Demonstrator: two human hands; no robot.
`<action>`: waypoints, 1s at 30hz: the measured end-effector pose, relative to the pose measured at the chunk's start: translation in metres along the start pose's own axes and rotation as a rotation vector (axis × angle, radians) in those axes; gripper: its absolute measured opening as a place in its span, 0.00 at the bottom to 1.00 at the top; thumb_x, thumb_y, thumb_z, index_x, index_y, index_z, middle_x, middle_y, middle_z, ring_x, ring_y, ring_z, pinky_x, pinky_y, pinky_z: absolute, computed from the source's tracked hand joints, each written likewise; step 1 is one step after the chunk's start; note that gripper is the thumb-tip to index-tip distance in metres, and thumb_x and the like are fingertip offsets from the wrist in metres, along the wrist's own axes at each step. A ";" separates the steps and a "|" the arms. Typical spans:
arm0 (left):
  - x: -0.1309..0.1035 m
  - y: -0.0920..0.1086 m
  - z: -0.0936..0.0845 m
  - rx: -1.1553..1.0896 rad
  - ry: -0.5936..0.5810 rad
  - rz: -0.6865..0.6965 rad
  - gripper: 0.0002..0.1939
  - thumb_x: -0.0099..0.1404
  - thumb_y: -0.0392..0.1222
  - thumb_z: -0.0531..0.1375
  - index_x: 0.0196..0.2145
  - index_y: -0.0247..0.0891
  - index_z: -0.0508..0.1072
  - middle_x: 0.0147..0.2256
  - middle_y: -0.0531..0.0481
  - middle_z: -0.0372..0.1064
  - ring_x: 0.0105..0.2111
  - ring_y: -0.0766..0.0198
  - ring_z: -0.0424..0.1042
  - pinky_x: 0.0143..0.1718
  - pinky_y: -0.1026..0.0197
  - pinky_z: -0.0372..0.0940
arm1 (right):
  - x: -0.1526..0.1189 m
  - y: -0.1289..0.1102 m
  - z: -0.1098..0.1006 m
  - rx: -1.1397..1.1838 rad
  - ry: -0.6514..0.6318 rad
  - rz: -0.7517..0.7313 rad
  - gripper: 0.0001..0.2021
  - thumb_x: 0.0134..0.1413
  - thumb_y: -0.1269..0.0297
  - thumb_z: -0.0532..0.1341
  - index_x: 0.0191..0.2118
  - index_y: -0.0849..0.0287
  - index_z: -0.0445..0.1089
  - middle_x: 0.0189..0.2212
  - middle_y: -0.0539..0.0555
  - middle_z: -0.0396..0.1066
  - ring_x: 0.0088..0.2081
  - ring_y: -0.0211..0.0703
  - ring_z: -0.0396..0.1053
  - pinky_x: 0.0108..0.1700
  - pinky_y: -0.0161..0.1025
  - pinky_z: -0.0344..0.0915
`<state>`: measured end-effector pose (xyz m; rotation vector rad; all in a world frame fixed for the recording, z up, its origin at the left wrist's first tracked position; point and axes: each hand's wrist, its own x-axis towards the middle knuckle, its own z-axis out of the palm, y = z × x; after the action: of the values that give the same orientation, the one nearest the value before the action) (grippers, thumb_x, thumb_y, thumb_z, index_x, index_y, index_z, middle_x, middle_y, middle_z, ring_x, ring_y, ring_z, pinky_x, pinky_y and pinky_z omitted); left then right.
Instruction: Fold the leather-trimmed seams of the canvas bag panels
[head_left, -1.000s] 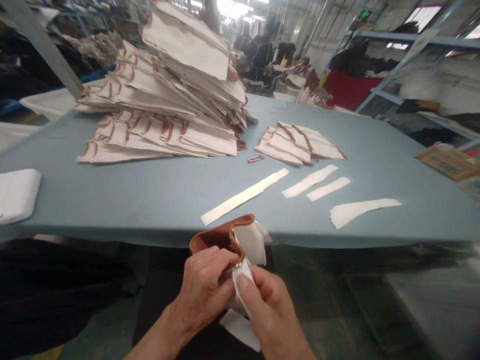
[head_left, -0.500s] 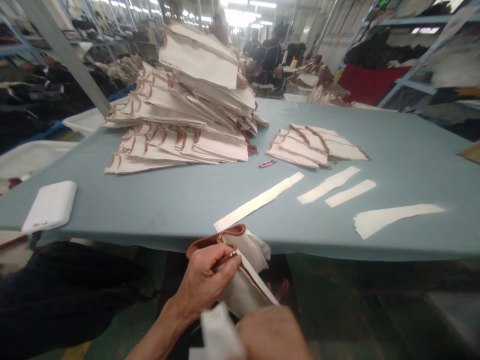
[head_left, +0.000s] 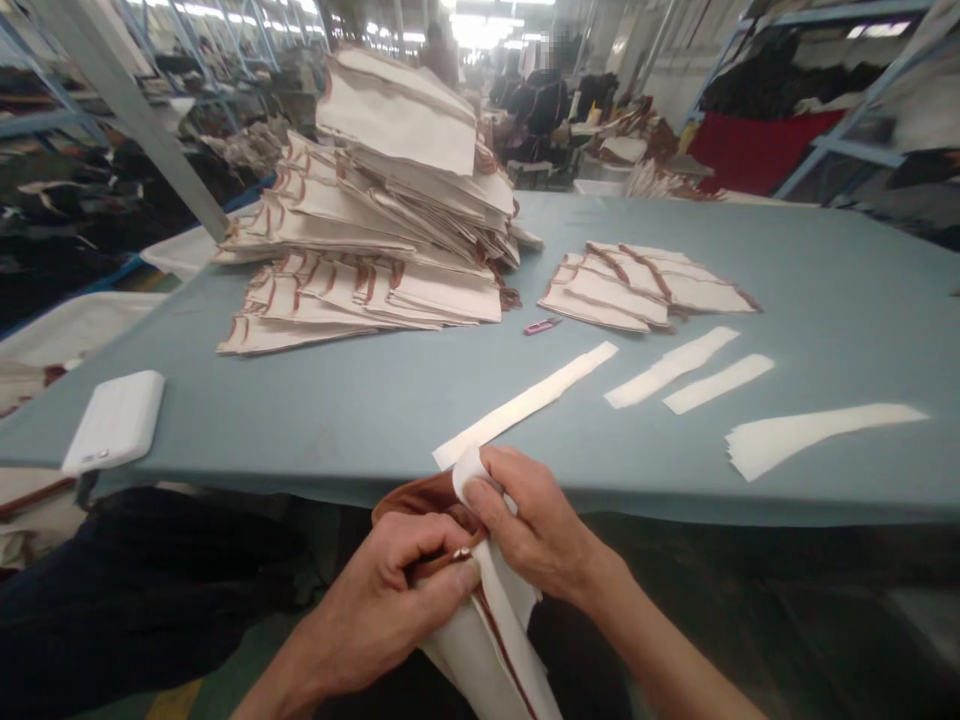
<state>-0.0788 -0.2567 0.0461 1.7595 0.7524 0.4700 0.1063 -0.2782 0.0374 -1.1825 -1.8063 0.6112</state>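
My left hand (head_left: 390, 590) pinches a cream fabric piece with brown trim (head_left: 480, 645) between thumb and forefinger, just below the table's front edge. The piece hangs down over my lap, and its brown part curves up behind the fingers. Close beside, my right hand (head_left: 536, 525) is closed on a white strip (head_left: 466, 470), with the thumb pressing it. The strip's curled end shows above the brown edge; the rest is hidden in the hand. Beyond them, a long cream strip (head_left: 529, 402) lies on the blue-green table (head_left: 300, 400).
Tall stacks of brown-edged cream pieces (head_left: 420, 215) stand at back left, with a smaller pile (head_left: 637, 285) to their right. Pink thread snips (head_left: 541, 326) lie between. More cream strips (head_left: 817, 430) are at right. A white device (head_left: 116, 420) sits near the left edge.
My right hand has come up from the bottom of the view with the white strip to the fabric's edge beside my left hand. My left hand keeps its pinch, slightly lower.
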 end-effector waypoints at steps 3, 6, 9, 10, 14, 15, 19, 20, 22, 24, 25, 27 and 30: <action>0.002 0.002 0.000 0.020 0.031 0.065 0.13 0.66 0.38 0.56 0.23 0.37 0.66 0.22 0.57 0.53 0.25 0.68 0.57 0.28 0.66 0.54 | -0.005 -0.002 0.000 -0.084 0.040 -0.079 0.14 0.68 0.68 0.51 0.28 0.53 0.52 0.24 0.47 0.59 0.28 0.40 0.58 0.34 0.37 0.55; 0.004 0.004 0.000 0.089 0.062 0.139 0.13 0.64 0.35 0.55 0.21 0.38 0.63 0.21 0.58 0.52 0.25 0.68 0.56 0.29 0.67 0.55 | -0.008 -0.007 -0.003 -0.089 0.050 -0.082 0.14 0.68 0.67 0.52 0.28 0.53 0.53 0.23 0.46 0.58 0.26 0.38 0.57 0.32 0.37 0.53; 0.004 0.004 -0.003 0.097 0.026 0.117 0.10 0.63 0.35 0.55 0.24 0.38 0.65 0.23 0.57 0.56 0.26 0.67 0.59 0.29 0.67 0.56 | -0.013 -0.009 -0.003 -0.058 0.065 -0.009 0.13 0.69 0.67 0.53 0.29 0.53 0.55 0.23 0.45 0.59 0.24 0.37 0.58 0.29 0.35 0.53; 0.004 0.003 -0.004 0.066 -0.001 0.094 0.10 0.65 0.37 0.55 0.25 0.38 0.66 0.24 0.56 0.59 0.27 0.66 0.60 0.30 0.67 0.57 | -0.014 -0.010 -0.002 -0.056 0.075 0.012 0.13 0.69 0.67 0.53 0.29 0.54 0.56 0.23 0.45 0.59 0.23 0.36 0.58 0.29 0.35 0.53; 0.003 -0.003 -0.009 -0.135 -0.107 -0.050 0.27 0.74 0.56 0.49 0.23 0.37 0.63 0.26 0.52 0.61 0.29 0.64 0.61 0.31 0.65 0.59 | -0.018 -0.013 0.001 -0.048 0.090 0.041 0.12 0.69 0.67 0.53 0.30 0.54 0.58 0.23 0.46 0.62 0.23 0.36 0.60 0.28 0.34 0.54; 0.004 -0.004 -0.010 -0.177 -0.144 -0.103 0.29 0.74 0.61 0.48 0.23 0.37 0.63 0.25 0.52 0.61 0.28 0.64 0.59 0.29 0.65 0.58 | -0.017 -0.014 0.002 -0.051 0.088 0.042 0.12 0.69 0.67 0.53 0.31 0.55 0.59 0.23 0.46 0.63 0.23 0.36 0.60 0.28 0.34 0.54; 0.007 -0.003 -0.015 -0.249 -0.301 -0.182 0.32 0.72 0.67 0.50 0.28 0.35 0.69 0.26 0.51 0.62 0.26 0.65 0.59 0.27 0.65 0.57 | -0.016 -0.019 0.001 -0.084 0.086 0.062 0.13 0.69 0.66 0.52 0.30 0.54 0.58 0.23 0.46 0.62 0.22 0.35 0.59 0.28 0.34 0.54; 0.008 -0.001 -0.017 -0.223 -0.311 -0.144 0.30 0.73 0.65 0.50 0.28 0.35 0.70 0.27 0.51 0.63 0.28 0.64 0.60 0.28 0.65 0.58 | -0.016 -0.021 0.000 -0.087 0.082 0.073 0.13 0.69 0.66 0.52 0.30 0.54 0.58 0.23 0.46 0.62 0.22 0.35 0.59 0.28 0.34 0.53; 0.008 0.001 -0.019 -0.133 -0.302 -0.034 0.25 0.74 0.57 0.52 0.26 0.36 0.68 0.26 0.52 0.61 0.30 0.63 0.62 0.31 0.65 0.60 | -0.017 -0.022 -0.001 -0.090 0.068 0.094 0.12 0.69 0.66 0.52 0.30 0.54 0.58 0.22 0.46 0.62 0.22 0.35 0.59 0.27 0.34 0.53; 0.007 0.002 -0.019 -0.022 -0.281 0.075 0.20 0.75 0.48 0.54 0.25 0.37 0.66 0.26 0.54 0.61 0.30 0.64 0.63 0.33 0.65 0.61 | -0.018 -0.023 -0.002 -0.114 0.053 0.103 0.13 0.69 0.66 0.52 0.30 0.54 0.56 0.22 0.45 0.60 0.21 0.35 0.58 0.26 0.34 0.53; 0.007 0.001 -0.018 0.048 -0.264 0.122 0.18 0.74 0.44 0.54 0.26 0.38 0.66 0.27 0.54 0.63 0.30 0.65 0.64 0.34 0.66 0.61 | -0.018 -0.023 -0.002 -0.137 0.044 0.101 0.13 0.69 0.66 0.52 0.30 0.54 0.56 0.22 0.45 0.60 0.22 0.36 0.58 0.27 0.34 0.53; 0.005 -0.003 -0.014 0.217 -0.194 0.204 0.13 0.73 0.37 0.54 0.29 0.38 0.68 0.29 0.54 0.67 0.30 0.66 0.65 0.34 0.65 0.60 | -0.018 -0.020 0.000 -0.189 0.024 0.105 0.13 0.70 0.65 0.51 0.30 0.54 0.57 0.23 0.47 0.63 0.23 0.37 0.61 0.28 0.35 0.54; 0.003 -0.010 -0.006 0.439 0.005 0.344 0.11 0.68 0.30 0.54 0.27 0.38 0.65 0.24 0.55 0.65 0.25 0.68 0.62 0.29 0.63 0.55 | -0.018 -0.015 0.004 -0.249 0.019 0.135 0.14 0.71 0.63 0.50 0.30 0.54 0.58 0.23 0.48 0.65 0.24 0.38 0.65 0.28 0.34 0.57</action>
<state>-0.0833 -0.2491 0.0379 2.3183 0.5837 0.5683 0.0985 -0.3007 0.0400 -1.4814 -1.8356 0.4568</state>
